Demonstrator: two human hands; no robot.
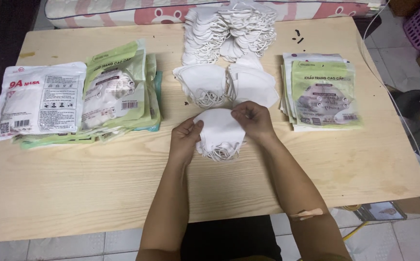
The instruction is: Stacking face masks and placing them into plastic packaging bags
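My left hand (185,138) and my right hand (253,121) hold a small stack of white folded face masks (219,130) between them, low over the wooden table (99,183). The left fingers pinch its left edge, the right fingers grip its top right corner. Ear loops hang from the stack's lower edge. Just beyond lie two more small stacks of white masks (202,83) (253,84), side by side. A big heap of loose white masks (229,31) sits at the far edge.
A pile of empty green and clear mask bags (323,92) lies to the right. At the left lie filled mask packets, green ones (118,89) and a white one (38,101). A white cable (398,111) runs along the table's right edge.
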